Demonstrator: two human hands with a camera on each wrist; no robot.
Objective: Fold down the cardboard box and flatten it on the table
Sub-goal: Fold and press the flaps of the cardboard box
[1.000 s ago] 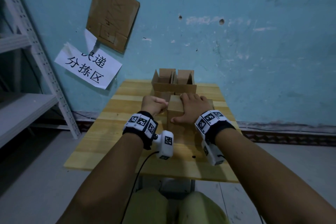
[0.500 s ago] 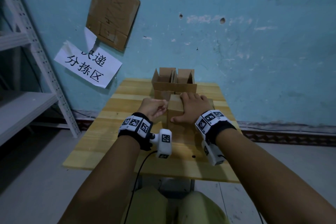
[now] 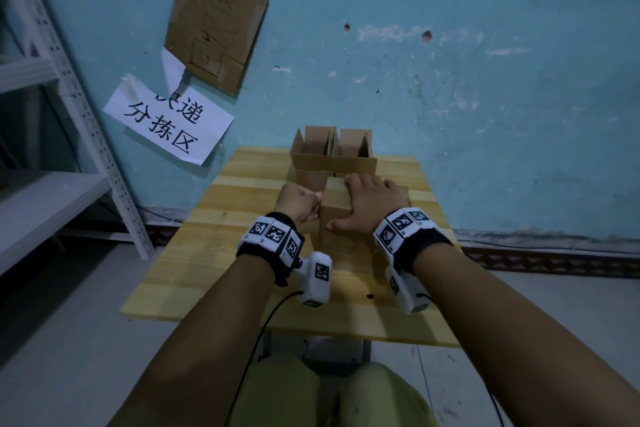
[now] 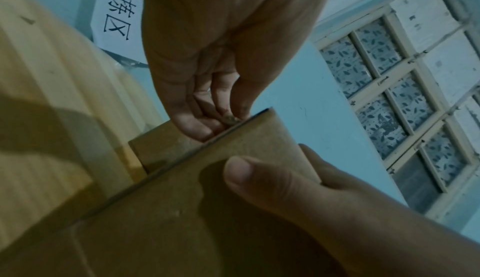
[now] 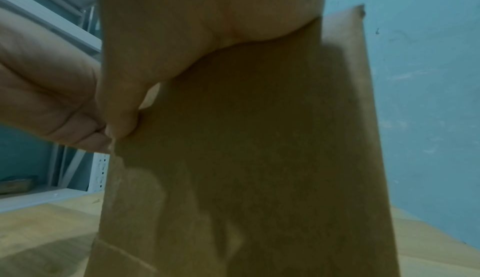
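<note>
While steadying the cardboard box [image 3: 337, 208] upright on the worktop [image 3: 221, 253] under a flat, spread right hand [image 3: 367, 206], left hand [image 3: 298, 203] grip pinched on its side flap edge, presumably to fold it.

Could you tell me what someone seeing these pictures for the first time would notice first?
Most likely the two hands meeting on the cardboard box in the middle of the wooden table: the right hand lies spread over its top, while the left hand grips a flap at its left side. Behind it, against the blue wall, stands an open box, and a white paper sign with handwritten characters hangs at upper left.
</note>
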